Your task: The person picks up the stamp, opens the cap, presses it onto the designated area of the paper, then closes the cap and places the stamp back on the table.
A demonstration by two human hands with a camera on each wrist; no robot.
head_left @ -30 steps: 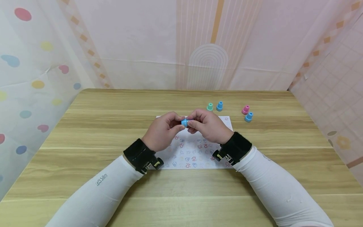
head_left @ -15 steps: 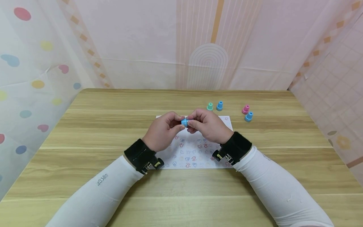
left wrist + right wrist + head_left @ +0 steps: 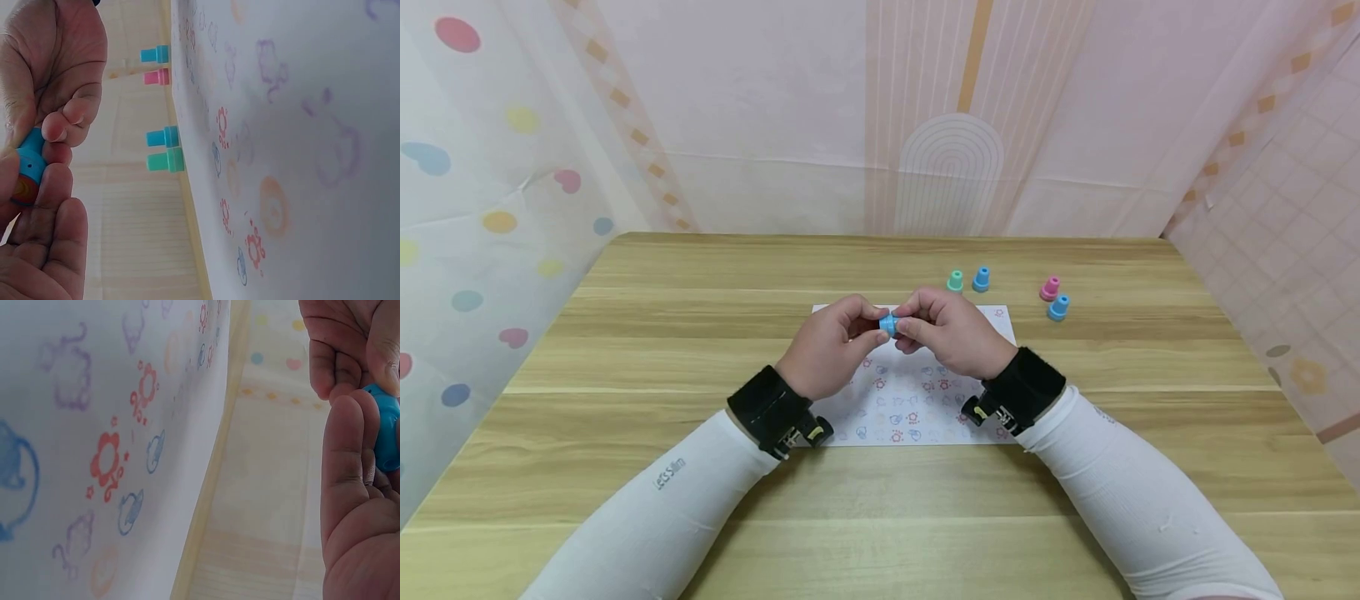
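Both hands meet above a white sheet of paper (image 3: 917, 400) printed with small coloured stamp marks. My left hand (image 3: 829, 343) and my right hand (image 3: 951, 330) pinch one small blue stamp (image 3: 888, 323) between their fingertips. The left wrist view shows the blue stamp (image 3: 28, 169) with a reddish face, held between fingers. In the right wrist view its blue body (image 3: 386, 428) peeks out behind my fingers. The paper (image 3: 300, 156) fills the right of the left wrist view.
Several small stamps stand on the wooden table (image 3: 647, 333) beyond the paper: a green one (image 3: 955, 282), a blue one (image 3: 981, 279), a pink one (image 3: 1049, 289) and another blue one (image 3: 1058, 308). Patterned cloth walls close in the table on three sides.
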